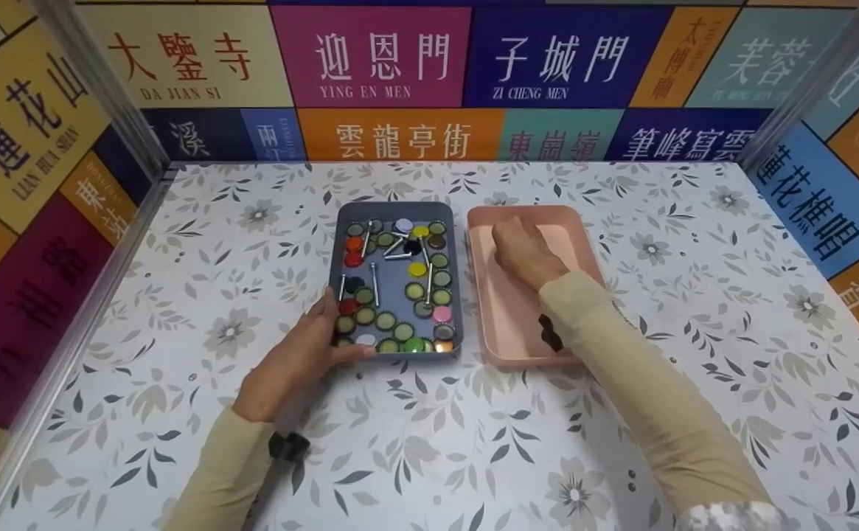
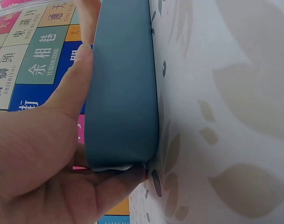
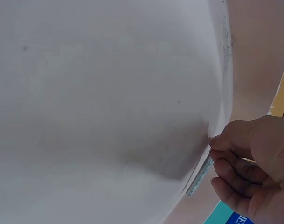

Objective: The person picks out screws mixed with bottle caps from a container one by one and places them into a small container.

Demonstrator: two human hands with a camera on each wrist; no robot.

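Two rectangular trays were set side by side, narrowly apart, on a white table cover printed with grey leaves and flowers (image 1: 370,501): one blue-grey tray (image 1: 394,291) and one pink tray (image 1: 506,324). The blue-grey tray was steadied at its near left corner by the left hand (image 1: 304,350), its thumb laid along the near rim and its fingers bent round the side. Over the far left part of the pink tray, one silver threaded metal rod (image 3: 199,178) was pinched between the narrowed fingertips of the right hand (image 1: 523,251); its upper end was hidden by them.

About seven slim silver bolts (image 1: 375,285) were scattered in the blue-grey tray, some crossed at the far right; an exact count was prevented by overlap. More than two dozen round crimped bottle caps (image 1: 385,320) were strewn around them, many turned hollow side up. Among these, two yellow caps (image 1: 417,270), one pink cap (image 1: 442,314) and one bright green cap (image 1: 414,344) were picked out by colour. Both forearms were covered by beige sleeves (image 1: 643,376).
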